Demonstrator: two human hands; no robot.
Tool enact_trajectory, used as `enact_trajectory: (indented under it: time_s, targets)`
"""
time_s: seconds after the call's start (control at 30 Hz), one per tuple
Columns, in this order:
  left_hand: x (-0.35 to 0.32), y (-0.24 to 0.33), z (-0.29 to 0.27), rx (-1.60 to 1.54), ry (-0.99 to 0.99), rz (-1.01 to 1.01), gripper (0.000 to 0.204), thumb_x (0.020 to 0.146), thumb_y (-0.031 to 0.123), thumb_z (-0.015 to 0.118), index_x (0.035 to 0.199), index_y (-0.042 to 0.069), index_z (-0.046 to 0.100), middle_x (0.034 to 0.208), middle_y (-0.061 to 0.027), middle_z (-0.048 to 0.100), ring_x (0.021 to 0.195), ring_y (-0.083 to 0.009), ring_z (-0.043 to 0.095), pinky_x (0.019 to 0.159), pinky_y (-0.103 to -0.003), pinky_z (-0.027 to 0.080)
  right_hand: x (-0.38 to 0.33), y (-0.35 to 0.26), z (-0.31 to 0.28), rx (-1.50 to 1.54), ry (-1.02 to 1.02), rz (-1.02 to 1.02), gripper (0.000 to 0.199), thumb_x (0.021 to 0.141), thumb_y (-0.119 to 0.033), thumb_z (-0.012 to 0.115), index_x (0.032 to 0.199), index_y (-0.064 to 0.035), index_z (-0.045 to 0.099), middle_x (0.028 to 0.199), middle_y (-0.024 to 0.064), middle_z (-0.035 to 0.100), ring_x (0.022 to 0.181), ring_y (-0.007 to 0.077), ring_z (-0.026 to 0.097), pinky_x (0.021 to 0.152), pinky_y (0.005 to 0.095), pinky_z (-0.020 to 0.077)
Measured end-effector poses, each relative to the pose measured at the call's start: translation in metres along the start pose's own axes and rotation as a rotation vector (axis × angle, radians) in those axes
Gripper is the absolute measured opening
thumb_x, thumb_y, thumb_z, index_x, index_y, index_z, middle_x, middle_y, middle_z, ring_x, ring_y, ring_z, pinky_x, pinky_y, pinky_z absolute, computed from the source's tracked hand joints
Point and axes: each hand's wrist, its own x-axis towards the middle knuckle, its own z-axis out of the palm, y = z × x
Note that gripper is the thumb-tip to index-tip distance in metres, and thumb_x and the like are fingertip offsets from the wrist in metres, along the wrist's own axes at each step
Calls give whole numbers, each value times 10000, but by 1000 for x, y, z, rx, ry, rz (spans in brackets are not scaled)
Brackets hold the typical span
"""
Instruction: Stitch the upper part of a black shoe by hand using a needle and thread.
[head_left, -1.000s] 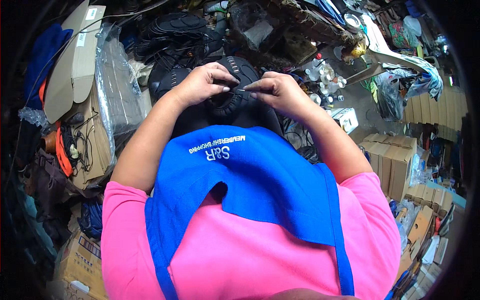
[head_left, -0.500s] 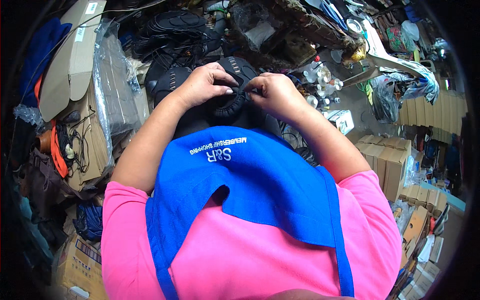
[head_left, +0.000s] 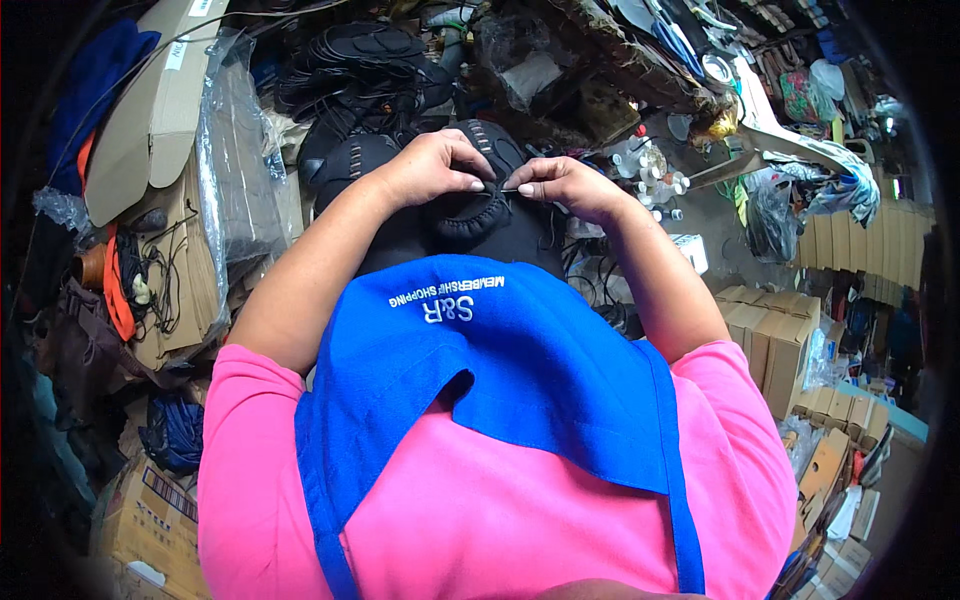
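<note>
In my lap sits a black shoe (head_left: 468,222) with a gathered, puckered rim and a row of light stitches on its far part. My left hand (head_left: 437,170) pinches its edge from the left, thumb and forefinger close together. From the right, my right hand (head_left: 568,187) comes to the same spot with its fingertips closed on a thin, pale, needle-like piece (head_left: 511,190). Any thread is too fine to make out. A second black shoe (head_left: 352,163) with similar stitches lies beyond my left wrist.
More black shoes (head_left: 360,62) with loose laces are heaped at the far side. Flat cardboard (head_left: 165,110) and clear plastic stand on the left. Small white bottles (head_left: 655,165) cluster at the right, with stacked cardboard boxes (head_left: 765,335) nearer. A blue apron (head_left: 480,370) covers my front.
My right hand has drawn slightly right, and the thin pale piece now shows at its fingertips. My left hand keeps its pinch on the shoe's edge. The whole view has shifted a little.
</note>
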Motion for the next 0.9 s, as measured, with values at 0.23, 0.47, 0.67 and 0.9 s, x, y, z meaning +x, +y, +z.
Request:
enact_trajectory:
  time_s: [0.23, 0.47, 0.67, 0.9]
  targets:
    - [8, 5, -4, 89, -49, -35, 226, 688, 69, 727, 913, 82, 712, 866, -55, 574, 877, -180, 556, 813, -292, 454, 9, 0, 11, -34, 25, -61, 195, 851, -73, 623, 1031, -8, 656, 934, 19, 666, 876, 79, 582, 843, 242, 451]
    - [-14, 19, -8, 387, 139, -45, 316, 750, 28, 618, 1062, 73, 614, 1026, -128, 532, 932, -278, 562, 853, -347, 453, -10, -10, 39, -617, 330, -375, 225, 784, -88, 684, 1009, -106, 681, 806, 55, 570, 764, 171, 577, 694, 295, 467]
    - [-65, 43, 12, 240, 369, -209, 226, 763, 9, 598, 972, 75, 657, 921, -144, 559, 874, -290, 594, 764, -363, 488, -27, 2, 55, -955, 443, -476, 371, 732, -55, 653, 1081, -180, 659, 778, 95, 526, 707, 280, 537, 623, 386, 440]
    - [-65, 36, 21, 462, 478, -104, 180, 722, 36, 671, 888, 98, 704, 732, -69, 542, 714, -236, 573, 661, -313, 471, -22, 8, 49, -643, 362, -320, 324, 806, -38, 614, 1102, -159, 662, 787, 77, 519, 805, 206, 534, 734, 312, 434]
